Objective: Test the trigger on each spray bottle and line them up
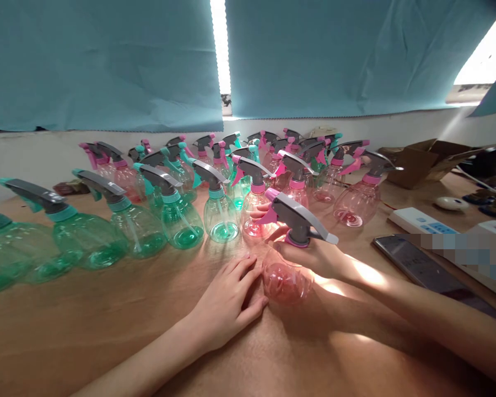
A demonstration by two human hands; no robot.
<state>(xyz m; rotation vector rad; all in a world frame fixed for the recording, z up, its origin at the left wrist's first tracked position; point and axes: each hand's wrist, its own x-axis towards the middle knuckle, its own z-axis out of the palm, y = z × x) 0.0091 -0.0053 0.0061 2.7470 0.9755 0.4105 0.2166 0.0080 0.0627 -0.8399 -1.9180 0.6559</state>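
My left hand [231, 295] lies palm down on the wooden table, fingers spread, its fingertips close to the base of a pink spray bottle [287, 281]. That bottle stands in front of me, with a grey and pink trigger head. Behind its neck is my right hand [300, 252], partly hidden by the bottle. The visible right fingers stretch leftward, apart, and seem to touch another pink spray bottle [254, 226] in the row behind. Just left of that one stands a green spray bottle [222, 220] with a turquoise collar.
More green bottles [182, 226] line up on the left, with several pink and green ones behind. At right are a pink bottle [357, 204], a phone [430, 273], a power strip [424, 223], a white mouse [450, 203] and a cardboard box [424, 160]. Blue curtains [107, 60] hang behind.
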